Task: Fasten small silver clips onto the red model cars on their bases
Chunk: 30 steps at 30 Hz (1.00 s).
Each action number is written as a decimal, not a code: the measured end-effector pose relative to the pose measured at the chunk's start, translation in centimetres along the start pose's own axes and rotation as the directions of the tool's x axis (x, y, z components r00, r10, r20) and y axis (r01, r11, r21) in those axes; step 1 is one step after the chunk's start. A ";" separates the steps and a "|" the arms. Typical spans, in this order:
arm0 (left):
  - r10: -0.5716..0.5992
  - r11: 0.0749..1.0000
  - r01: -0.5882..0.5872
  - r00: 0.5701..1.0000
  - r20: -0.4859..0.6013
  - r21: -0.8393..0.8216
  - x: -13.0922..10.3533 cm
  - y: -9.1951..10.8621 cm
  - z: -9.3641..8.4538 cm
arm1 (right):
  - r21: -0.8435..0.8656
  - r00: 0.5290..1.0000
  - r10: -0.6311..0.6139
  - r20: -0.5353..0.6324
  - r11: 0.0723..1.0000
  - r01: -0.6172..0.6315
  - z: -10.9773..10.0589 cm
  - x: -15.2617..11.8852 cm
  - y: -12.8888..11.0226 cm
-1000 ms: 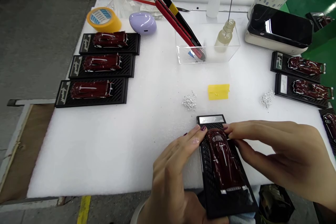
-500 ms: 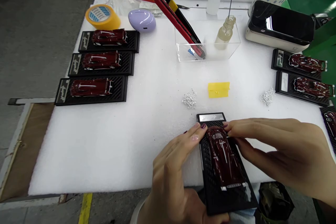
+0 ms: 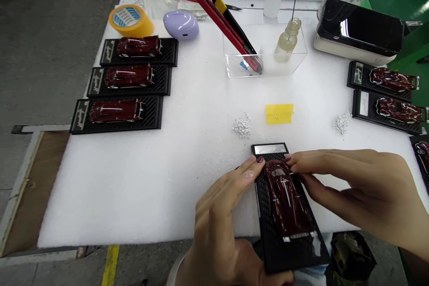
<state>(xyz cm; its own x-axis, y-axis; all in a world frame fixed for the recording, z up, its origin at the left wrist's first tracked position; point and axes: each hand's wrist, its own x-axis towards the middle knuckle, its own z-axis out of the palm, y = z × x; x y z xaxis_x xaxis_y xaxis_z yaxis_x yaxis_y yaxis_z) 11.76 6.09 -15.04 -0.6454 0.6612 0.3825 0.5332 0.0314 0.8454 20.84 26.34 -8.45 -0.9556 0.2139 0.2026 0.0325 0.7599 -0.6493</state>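
A dark red model car [image 3: 286, 199] sits on a black textured base [image 3: 271, 246], which reaches over the table's front edge. A silver plate [image 3: 270, 149] lies at the base's far end. My left hand [image 3: 224, 214] holds the base from the left, its thumb under the near end and its fingertips by the car's far left side. From the right, my right hand [image 3: 355, 187] has its index fingertip and thumb close together at the car's far right side; any small part between them is hidden. Beyond the base lie a yellow tape piece [image 3: 279, 114] and a pile of small silvery parts [image 3: 241, 126].
Three cars on bases [image 3: 125, 114] stand at the left, several more [image 3: 390, 107] at the right. Behind are a clear tray [image 3: 264, 66] with cutters and a glass bottle [image 3: 288, 38], a tape roll [image 3: 130, 21], a purple case [image 3: 181, 25] and a black-topped device [image 3: 360, 27].
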 end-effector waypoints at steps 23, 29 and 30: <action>0.187 0.946 -0.233 0.960 0.210 0.225 1.1 -0.3 -1.1 | 0.091 0.985 0.128 -0.119 0.989 -0.118 0.0 -1.8 0.9; 0.262 0.800 -0.462 0.843 0.469 0.383 3.4 0.1 -3.5 | 0.350 0.895 0.329 -0.303 0.911 -0.217 1.9 -4.9 1.9; 0.244 0.813 -0.457 0.830 0.501 0.361 4.3 0.1 -4.0 | 0.376 0.885 0.344 -0.314 0.901 -0.216 2.2 -5.2 2.0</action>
<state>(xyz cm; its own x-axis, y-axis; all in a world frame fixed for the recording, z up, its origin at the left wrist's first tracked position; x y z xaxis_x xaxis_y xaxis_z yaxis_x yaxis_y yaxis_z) 6.85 5.96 -11.76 -0.1311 0.9323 0.3371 0.9259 -0.0065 0.3778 25.21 25.41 -12.37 -0.7427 0.6431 0.1864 0.1261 0.4077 -0.9043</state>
